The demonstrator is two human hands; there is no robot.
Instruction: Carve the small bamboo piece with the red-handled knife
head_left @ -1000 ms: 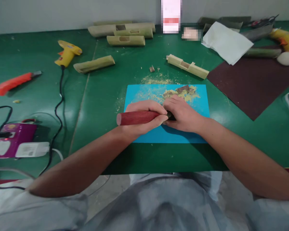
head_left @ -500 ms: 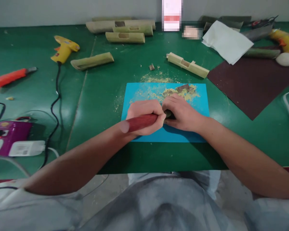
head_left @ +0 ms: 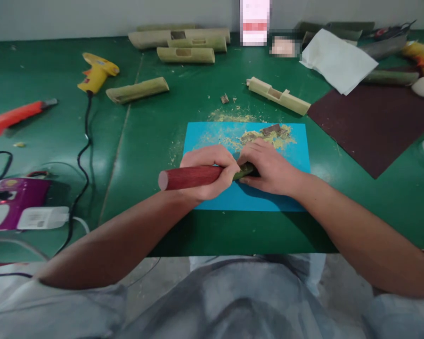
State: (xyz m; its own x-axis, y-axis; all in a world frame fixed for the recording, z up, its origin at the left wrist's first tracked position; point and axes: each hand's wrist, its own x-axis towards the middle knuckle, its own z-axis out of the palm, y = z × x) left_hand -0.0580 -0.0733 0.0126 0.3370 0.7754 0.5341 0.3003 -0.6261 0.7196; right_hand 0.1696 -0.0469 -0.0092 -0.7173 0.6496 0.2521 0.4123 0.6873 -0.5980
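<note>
The left hand [head_left: 208,175] is closed around the red handle [head_left: 187,178]. The right hand [head_left: 270,168] grips the bamboo piece [head_left: 245,170] at the middle of the blue mat [head_left: 300,146]. Short strokes, kept away from the fingers, seem safest.

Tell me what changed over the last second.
The left hand drew the red handle back leftward: its butt dipped, then levelled, farther left. More of the green piece shows between the hands. Both grips held: left on the handle, right hand on the piece, over the blue mat. The shavings lie unchanged.
</note>
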